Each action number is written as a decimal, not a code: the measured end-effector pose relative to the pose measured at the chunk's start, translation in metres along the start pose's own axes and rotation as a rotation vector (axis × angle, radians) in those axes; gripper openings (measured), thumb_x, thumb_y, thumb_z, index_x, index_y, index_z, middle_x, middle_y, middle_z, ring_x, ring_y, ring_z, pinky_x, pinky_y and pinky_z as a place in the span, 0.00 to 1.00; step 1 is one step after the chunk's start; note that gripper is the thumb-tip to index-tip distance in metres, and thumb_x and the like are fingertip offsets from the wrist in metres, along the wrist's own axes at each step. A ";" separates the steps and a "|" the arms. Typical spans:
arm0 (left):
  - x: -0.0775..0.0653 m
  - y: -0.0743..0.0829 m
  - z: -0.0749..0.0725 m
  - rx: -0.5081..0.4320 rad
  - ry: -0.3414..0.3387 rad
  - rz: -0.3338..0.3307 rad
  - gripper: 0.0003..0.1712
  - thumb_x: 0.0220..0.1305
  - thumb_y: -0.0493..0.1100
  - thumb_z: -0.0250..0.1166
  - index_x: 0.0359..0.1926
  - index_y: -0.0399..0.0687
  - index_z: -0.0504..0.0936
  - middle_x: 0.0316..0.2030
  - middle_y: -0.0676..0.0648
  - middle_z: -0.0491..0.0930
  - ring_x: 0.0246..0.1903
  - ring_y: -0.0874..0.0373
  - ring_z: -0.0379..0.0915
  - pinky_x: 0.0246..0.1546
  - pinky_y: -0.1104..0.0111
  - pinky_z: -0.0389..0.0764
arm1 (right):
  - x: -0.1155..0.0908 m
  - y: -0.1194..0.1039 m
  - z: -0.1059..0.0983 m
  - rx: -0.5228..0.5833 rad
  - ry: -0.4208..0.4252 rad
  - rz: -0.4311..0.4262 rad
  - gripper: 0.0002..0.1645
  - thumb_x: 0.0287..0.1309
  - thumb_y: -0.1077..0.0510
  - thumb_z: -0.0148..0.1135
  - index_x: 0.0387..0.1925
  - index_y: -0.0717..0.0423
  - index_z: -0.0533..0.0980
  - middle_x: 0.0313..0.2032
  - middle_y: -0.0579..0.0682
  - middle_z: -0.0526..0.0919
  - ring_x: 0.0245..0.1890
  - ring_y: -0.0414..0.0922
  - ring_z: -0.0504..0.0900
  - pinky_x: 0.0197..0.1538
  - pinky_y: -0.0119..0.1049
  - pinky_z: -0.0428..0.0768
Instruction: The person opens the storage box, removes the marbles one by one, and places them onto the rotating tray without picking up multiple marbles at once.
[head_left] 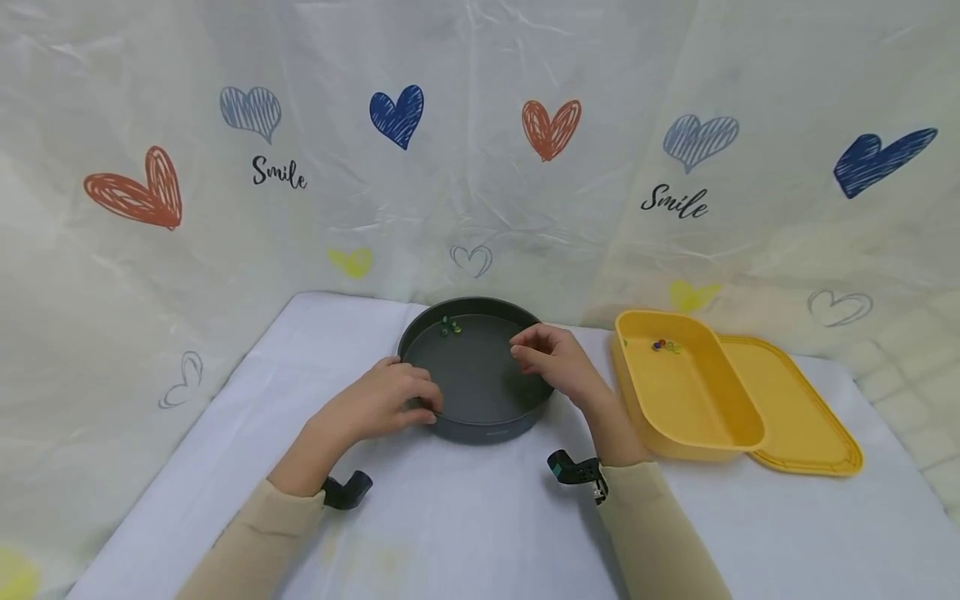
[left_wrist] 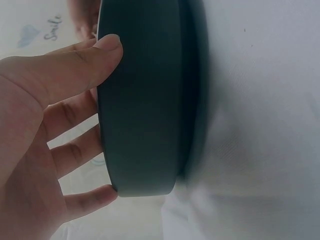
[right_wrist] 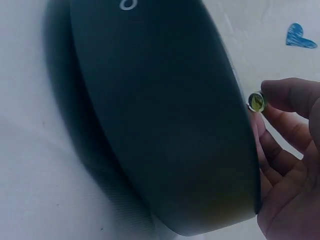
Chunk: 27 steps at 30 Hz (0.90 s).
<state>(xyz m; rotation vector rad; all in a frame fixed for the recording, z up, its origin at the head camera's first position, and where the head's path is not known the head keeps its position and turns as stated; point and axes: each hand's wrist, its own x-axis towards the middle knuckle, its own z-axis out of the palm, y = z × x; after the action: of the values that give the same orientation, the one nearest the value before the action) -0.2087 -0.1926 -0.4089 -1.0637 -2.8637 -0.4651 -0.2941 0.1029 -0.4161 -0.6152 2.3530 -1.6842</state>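
Note:
A dark round baking pan [head_left: 480,375] stands on the white cloth, with several small green marbles [head_left: 450,327] inside near its far left wall. My left hand [head_left: 386,400] holds the pan's left rim. Seen from the left wrist, the thumb [left_wrist: 107,47] lies on the outer wall and the other fingers reach over the edge. Over the pan's right side, my right hand [head_left: 555,354] pinches a clear glass marble [right_wrist: 257,102] with a yellow-green swirl, between thumb and fingertip. That marble is not distinguishable in the head view.
To the right stands a yellow rectangular tub [head_left: 690,400] holding several coloured marbles [head_left: 666,346]. Its flat yellow lid [head_left: 806,417] lies beside it, partly under the tub. Behind the table hangs a pale sheet [head_left: 480,200] printed with hearts.

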 end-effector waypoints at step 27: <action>0.001 0.001 -0.003 -0.025 -0.013 -0.019 0.06 0.58 0.48 0.74 0.36 0.66 0.85 0.35 0.67 0.79 0.41 0.66 0.78 0.65 0.37 0.61 | -0.003 -0.005 0.023 -0.723 -0.109 -0.083 0.05 0.62 0.55 0.67 0.40 0.47 0.83 0.31 0.40 0.85 0.32 0.37 0.80 0.41 0.40 0.79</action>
<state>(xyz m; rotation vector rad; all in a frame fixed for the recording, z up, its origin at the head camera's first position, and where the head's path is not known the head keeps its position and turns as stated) -0.2086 -0.1921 -0.4058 -1.0472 -2.8893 -0.4984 -0.2821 0.0832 -0.4195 -0.8860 2.8526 -0.7453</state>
